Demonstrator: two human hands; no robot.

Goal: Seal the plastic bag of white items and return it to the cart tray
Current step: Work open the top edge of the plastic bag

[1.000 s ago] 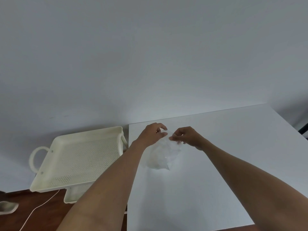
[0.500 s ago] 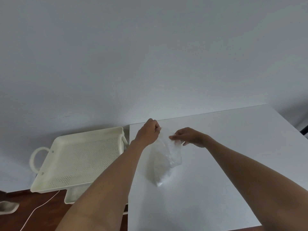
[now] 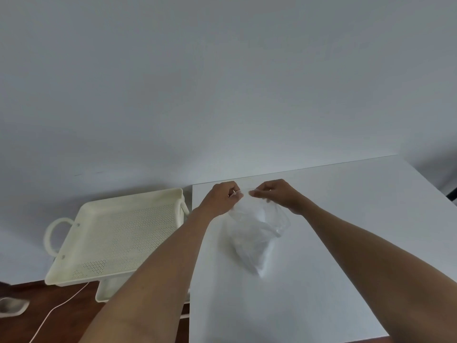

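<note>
Crinkled clear plastic bag (image 3: 257, 233), soft and wrinkled, hangs over the smooth matte white table (image 3: 346, 243) with pale white contents showing dimly through the film; its lower tip points down toward the tabletop, though whether it touches is unclear. The left hand (image 3: 222, 199) and the right hand (image 3: 277, 194) pinch the bag's top edge between thumb and fingers, closed on the film, their fingertips near each other with a short stretch of edge between. The bag's body droops below and slightly nearer than both hands. Left of the table stands the cream perforated plastic cart tray (image 3: 118, 233), rectangular, with rounded corners and loop handles.
</note>
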